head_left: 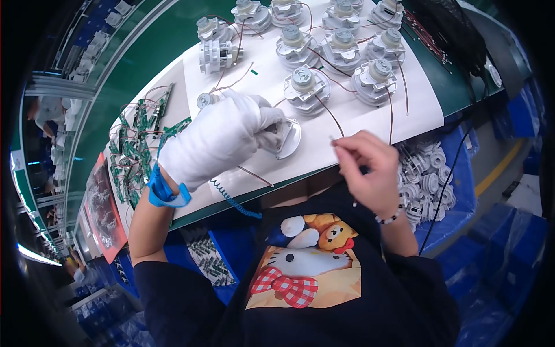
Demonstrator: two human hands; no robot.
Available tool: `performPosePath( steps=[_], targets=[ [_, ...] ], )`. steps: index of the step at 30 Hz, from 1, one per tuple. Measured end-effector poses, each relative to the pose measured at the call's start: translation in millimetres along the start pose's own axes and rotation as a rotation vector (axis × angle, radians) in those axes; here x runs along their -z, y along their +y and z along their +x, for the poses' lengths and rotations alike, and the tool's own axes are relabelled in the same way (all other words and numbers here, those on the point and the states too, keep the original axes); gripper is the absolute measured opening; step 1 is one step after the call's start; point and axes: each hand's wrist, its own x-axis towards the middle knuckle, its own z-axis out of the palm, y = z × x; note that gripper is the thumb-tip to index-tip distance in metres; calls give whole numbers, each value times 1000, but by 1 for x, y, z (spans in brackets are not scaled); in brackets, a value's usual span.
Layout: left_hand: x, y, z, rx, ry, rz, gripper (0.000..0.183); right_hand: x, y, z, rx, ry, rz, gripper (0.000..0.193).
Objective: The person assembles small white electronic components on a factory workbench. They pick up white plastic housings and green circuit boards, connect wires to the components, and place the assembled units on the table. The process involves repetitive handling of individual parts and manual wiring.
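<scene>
My left hand (222, 136), in a white glove with a blue wrist strap, is closed around a white round plastic part (293, 140) above the white table sheet. The glove hides most of that part. A thin dark wire (254, 175) shows below this hand. To the right, my bare right hand (367, 168) pinches a small white piece (332, 139) between thumb and forefinger; its exact kind is too small to tell. Just beyond the hands, a white motor assembly (306, 91) with a silver motor on top stands upright, its wires trailing over the sheet.
Several similar motor assemblies (343, 47) fill the far part of the table. Green circuit boards with wires (136, 144) lie piled at the left, beside a red tray (106, 211). A blue bin (462, 191) of white plastic parts stands at the right. A coiled blue cord (231, 199) hangs at the table edge.
</scene>
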Motion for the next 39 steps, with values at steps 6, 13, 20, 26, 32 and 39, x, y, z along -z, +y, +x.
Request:
performPosePath(
  steps=[6, 13, 20, 26, 32, 39],
  targets=[
    [-13, 10, 3, 223, 178, 304, 29, -29, 10, -20, -185, -91, 216, 5],
    [-19, 21, 5, 436, 193, 400, 35, -36, 16, -17, -239, -30, 354, 3],
    [-22, 21, 8, 460, 296, 465, 44, -43, 12, -18, -219, -60, 342, 3],
    [-13, 26, 12, 534, 207, 466, 47, -51, 20, -14, -245, -105, 389, 7],
    [0, 8, -15, 66, 300, 218, 34, -56, 26, -10, -254, -122, 398, 8],
    [-9, -22, -12, 101, 110, -12, 35, -59, 22, -7, -274, -127, 393, 7]
  ],
)
